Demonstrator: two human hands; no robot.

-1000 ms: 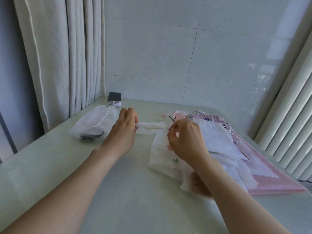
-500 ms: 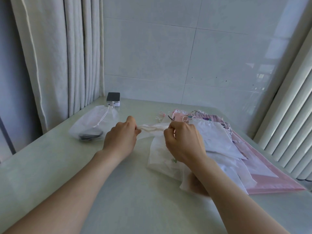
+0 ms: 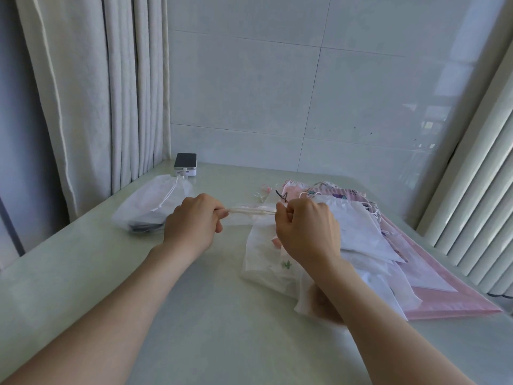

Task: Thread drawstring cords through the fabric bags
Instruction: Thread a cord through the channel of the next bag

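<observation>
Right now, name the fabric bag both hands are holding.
The sheer printed bag in the middle: left hand and right hand grip its bunched top. The corded bag far left and the stacked bags on the right lie unheld.

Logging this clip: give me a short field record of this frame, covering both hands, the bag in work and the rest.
left hand: grips the left end of the bunched bag top
right hand: pinches its right end
bag in work: white, sheer; top stretched between the hands
bag pile: white and pink, right of the hands
corded bag: left of the hands, dark item inside
small device: far left, by the curtain
</observation>
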